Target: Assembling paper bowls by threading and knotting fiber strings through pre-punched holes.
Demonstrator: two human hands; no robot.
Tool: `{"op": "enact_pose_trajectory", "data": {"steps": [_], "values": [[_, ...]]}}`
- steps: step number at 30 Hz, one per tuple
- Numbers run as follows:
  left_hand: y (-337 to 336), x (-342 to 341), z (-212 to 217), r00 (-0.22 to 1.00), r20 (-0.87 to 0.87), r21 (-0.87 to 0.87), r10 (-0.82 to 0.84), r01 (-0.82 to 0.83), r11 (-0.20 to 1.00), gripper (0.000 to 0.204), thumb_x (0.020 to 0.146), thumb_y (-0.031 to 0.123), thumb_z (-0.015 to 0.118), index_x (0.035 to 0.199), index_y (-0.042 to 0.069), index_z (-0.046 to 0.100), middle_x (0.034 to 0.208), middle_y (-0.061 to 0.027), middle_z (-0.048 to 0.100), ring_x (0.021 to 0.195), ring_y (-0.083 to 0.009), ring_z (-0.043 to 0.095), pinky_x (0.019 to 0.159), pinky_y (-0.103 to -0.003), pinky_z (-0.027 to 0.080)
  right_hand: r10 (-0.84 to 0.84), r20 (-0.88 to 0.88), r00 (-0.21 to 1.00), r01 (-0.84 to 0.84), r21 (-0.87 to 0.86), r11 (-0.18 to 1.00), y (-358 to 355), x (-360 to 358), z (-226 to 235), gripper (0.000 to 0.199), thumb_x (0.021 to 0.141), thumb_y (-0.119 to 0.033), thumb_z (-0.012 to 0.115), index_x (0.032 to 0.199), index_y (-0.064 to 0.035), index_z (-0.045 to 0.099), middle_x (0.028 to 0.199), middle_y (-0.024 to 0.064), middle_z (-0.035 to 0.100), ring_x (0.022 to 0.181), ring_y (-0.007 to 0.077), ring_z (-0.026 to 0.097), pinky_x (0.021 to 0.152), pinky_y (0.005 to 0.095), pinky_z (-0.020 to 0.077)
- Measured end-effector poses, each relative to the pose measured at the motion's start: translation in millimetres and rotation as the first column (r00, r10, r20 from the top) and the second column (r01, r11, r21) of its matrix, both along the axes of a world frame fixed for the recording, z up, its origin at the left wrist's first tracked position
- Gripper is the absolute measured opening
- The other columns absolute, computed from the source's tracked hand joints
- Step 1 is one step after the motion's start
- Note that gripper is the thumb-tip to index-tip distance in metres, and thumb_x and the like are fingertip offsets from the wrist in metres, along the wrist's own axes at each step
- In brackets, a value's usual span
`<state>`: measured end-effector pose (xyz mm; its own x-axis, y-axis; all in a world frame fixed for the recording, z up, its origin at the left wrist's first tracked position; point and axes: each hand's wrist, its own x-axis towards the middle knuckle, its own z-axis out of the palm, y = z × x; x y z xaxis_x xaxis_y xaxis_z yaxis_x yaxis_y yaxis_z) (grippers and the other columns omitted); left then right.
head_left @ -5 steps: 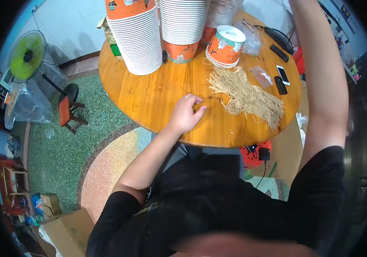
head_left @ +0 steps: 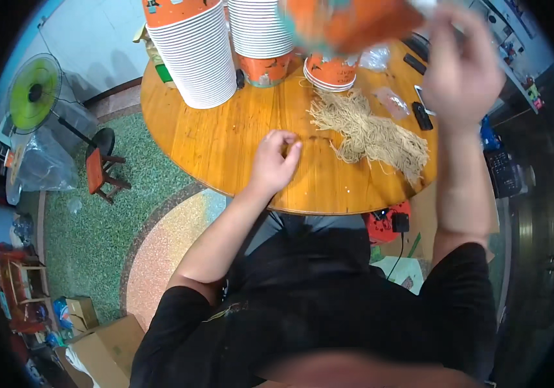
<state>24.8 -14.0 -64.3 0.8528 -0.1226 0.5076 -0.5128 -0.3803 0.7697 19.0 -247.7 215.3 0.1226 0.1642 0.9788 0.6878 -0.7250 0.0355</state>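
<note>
A single head-worn fisheye view looks steeply down from above the person's own chest and forearms onto a round wooden tabletop close in front. The tabletop fills the upper middle, the floor curves away at the left, and straight edges bend toward the dark circular rim.

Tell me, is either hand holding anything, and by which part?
The raised right hand grips a blurred orange paper cup; which part the fingers hold cannot be told. The left hand rests on the wooden table, fingers curled, whether on anything is unclear.
</note>
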Motion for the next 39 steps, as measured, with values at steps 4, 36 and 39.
{"op": "enact_pose_trajectory", "data": {"steps": [4, 36, 39], "values": [[9.4, -8.0, 6.4, 0.958, 0.214, -0.272, 0.190, -0.128, 0.954, 0.034, 0.105, 0.026, 0.056, 0.126, 0.000, 0.056, 0.126, -0.0189, 0.059, 0.115, -0.0308, 0.058, 0.101, -0.042, 0.045, -0.003, -0.156, 0.988, -0.027, -0.188, 0.982, 0.1, -36.1, -116.4, 0.021, 0.076, 0.001, 0.074, 0.093, -0.0100, 0.071, 0.094, 0.0049, 0.070, 0.094, 0.0283, 0.065, 0.090, 0.0443, 0.0451], [27.0, -70.4, 49.2, 0.828, 0.559, 0.348, -0.047, -0.182, 0.920, 0.033, 0.078, 0.006, 0.081, 0.109, 0.009, 0.070, 0.119, -0.0115, 0.066, 0.122, -0.0354, 0.060, 0.107, -0.050, 0.045, -0.429, -0.857, 0.285, 0.473, -0.264, 0.841, -76.9, -65.9, -277.7, 0.016, 0.090, -0.020, 0.074, 0.091, -0.0043, 0.075, 0.094, 0.0148, 0.072, 0.091, 0.0333, 0.069, 0.084, 0.0436, 0.0549], [23.4, -87.9, 32.2, 0.821, 0.552, 0.260, -0.147, -0.002, 0.966, 0.030, 0.076, 0.002, 0.077, 0.104, 0.007, 0.069, 0.107, -0.0103, 0.068, 0.100, -0.0324, 0.065, 0.088, -0.045, 0.051, -0.422, -0.856, 0.297, 0.441, -0.269, 0.856, -79.9, -70.1, -281.3, 0.016, 0.092, -0.018, 0.068, 0.090, -0.0040, 0.073, 0.097, 0.0172, 0.070, 0.095, 0.0365, 0.068, 0.088, 0.0465, 0.0534]]}}
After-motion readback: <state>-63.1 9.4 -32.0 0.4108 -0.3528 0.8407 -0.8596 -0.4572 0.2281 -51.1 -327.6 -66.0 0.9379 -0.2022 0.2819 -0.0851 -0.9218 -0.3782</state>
